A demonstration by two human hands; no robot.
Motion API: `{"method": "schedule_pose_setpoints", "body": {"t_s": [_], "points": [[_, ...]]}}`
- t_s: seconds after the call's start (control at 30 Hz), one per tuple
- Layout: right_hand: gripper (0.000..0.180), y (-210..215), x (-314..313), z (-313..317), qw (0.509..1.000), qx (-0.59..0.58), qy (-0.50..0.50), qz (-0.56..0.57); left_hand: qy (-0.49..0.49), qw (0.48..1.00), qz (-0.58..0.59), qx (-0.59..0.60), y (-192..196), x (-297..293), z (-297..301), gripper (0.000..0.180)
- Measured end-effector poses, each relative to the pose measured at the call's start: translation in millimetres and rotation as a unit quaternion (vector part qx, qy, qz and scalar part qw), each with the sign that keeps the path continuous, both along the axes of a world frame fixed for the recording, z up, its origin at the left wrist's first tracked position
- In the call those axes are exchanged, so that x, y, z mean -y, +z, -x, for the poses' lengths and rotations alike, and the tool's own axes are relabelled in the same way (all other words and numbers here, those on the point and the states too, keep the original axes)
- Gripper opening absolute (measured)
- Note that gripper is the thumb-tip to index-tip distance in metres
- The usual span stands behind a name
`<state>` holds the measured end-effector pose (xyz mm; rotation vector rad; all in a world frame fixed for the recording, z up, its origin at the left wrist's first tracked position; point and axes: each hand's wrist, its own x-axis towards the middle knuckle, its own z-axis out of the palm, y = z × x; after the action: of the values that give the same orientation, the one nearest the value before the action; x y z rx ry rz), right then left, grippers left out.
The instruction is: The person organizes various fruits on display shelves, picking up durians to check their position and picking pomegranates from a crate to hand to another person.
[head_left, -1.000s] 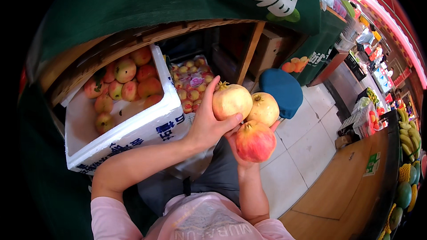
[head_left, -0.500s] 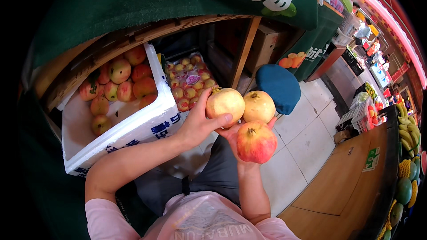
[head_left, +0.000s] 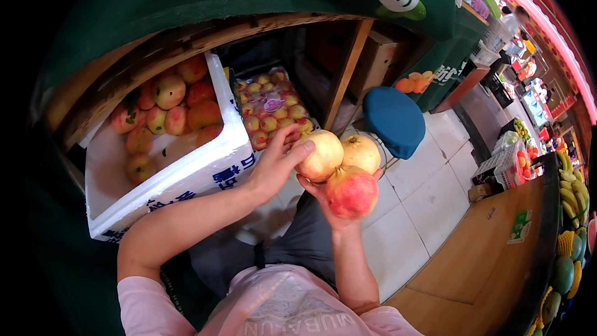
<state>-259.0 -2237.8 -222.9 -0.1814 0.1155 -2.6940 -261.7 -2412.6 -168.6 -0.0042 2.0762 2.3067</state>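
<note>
Three pomegranates are bunched together in front of me. My left hand [head_left: 277, 160] has its fingers and thumb around a pale yellow pomegranate [head_left: 321, 156]. From beneath, my right hand [head_left: 341, 219] cradles a second yellow pomegranate [head_left: 362, 152] and a red one [head_left: 352, 193], which sits nearest me. The fruits press against each other, and most of the right fingers are hidden under them. At my left, a white foam box [head_left: 231, 140] holds several more red and yellow pomegranates [head_left: 169, 91].
Behind the foam box lies a tray of small red-yellow fruit [head_left: 273, 104] under clear wrap. A wooden post [head_left: 347, 71] and a blue-covered stool [head_left: 394, 121] stand ahead. Green cloth [head_left: 205, 0] drapes over the shelf. On the right is a wooden counter [head_left: 472, 255] with bananas [head_left: 571, 190].
The red pomegranate has moved left and a little up, against the two yellow ones. The left hand's yellow pomegranate has shifted slightly right and down.
</note>
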Motion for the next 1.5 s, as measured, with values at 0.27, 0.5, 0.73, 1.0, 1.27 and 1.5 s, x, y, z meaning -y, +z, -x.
{"method": "schedule_pose_setpoints", "body": {"t_s": [0.27, 0.5, 0.73, 1.0, 1.27, 1.5], "points": [[0.101, 7, 4, 7, 0.999, 0.005, -0.027, -0.022, 0.034, 0.981, 0.158, -0.106, 17, 12, -35, 0.070], [0.106, -9, 25, 16, 0.977, -0.047, -0.149, -0.145, 0.023, 0.833, 0.423, -0.356, 117, 55, -69, 0.033], [0.111, -37, 24, 16, 0.925, -0.119, -0.203, -0.297, -0.039, 0.711, 0.691, 0.122, 140, 224, -48, 0.040], [0.099, -14, 15, 10, 0.999, -0.029, 0.035, 0.012, -0.153, 0.530, 0.793, 0.256, 55, 319, -74, 0.069], [0.099, -24, 15, 9, 0.998, -0.064, 0.007, -0.020, -0.223, 0.494, 0.816, 0.203, 34, 339, -66, 0.072], [0.099, -15, 18, 7, 0.998, 0.021, -0.048, -0.038, -0.105, 0.711, 0.680, 0.144, 115, 292, -72, 0.076]]}}
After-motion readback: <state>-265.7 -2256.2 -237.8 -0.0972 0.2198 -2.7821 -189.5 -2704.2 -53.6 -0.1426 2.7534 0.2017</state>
